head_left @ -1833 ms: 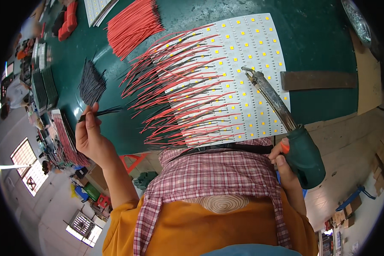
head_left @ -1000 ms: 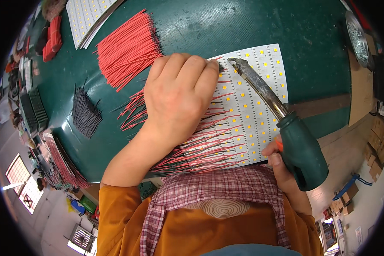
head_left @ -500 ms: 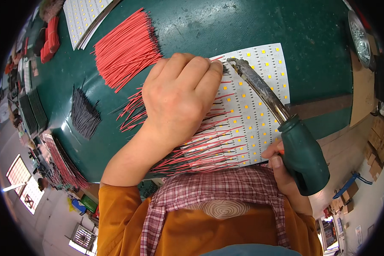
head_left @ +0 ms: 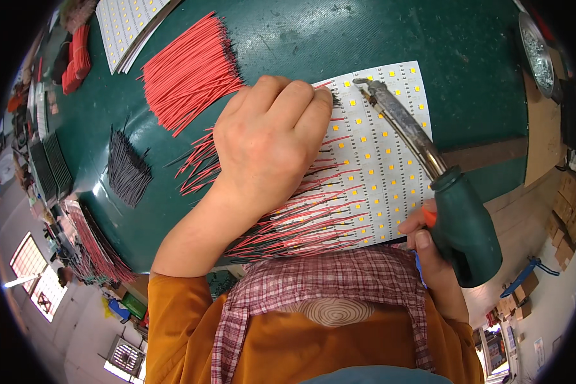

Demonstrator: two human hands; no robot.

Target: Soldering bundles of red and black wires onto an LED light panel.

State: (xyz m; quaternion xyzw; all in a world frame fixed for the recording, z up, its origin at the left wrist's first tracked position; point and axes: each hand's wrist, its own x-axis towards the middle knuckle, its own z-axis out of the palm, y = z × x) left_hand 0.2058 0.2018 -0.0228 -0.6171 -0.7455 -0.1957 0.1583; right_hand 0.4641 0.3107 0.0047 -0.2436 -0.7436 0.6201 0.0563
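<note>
A: State the room and surface, from the left.

B: A barred window (head_left: 38,275) at lower left, in a pale wall. Then the green bench (head_left: 377,32), scuffed near its far side. On it: a loose pile of black wires (head_left: 129,168), a stack of white sheets (head_left: 128,29) above that, and a larger pile of red wires (head_left: 189,73).

A: Next?

B: The left hand (head_left: 269,141), over the left part of the LED board (head_left: 393,169). It is closed on dark wires (head_left: 336,97), whose ends show just past the fingertips; the grip itself is hidden underneath. The board lies on the bench at the near edge, red and black leads (head_left: 313,217) fanning leftward from it.

A: Right side?

B: The right hand (head_left: 429,249) grasps the green handle of a soldering iron (head_left: 464,224); its tip is over the board, contact undetermined. Beyond: a brown bar (head_left: 486,153), a metal dish (head_left: 536,57), then cardboard boxes (head_left: 568,221) on the floor side.

A: Changes noted?

B: Half a second ago the tip was nearer the left fingertips; it now sits farther right. The left hand is practically unmoved since then.
</note>
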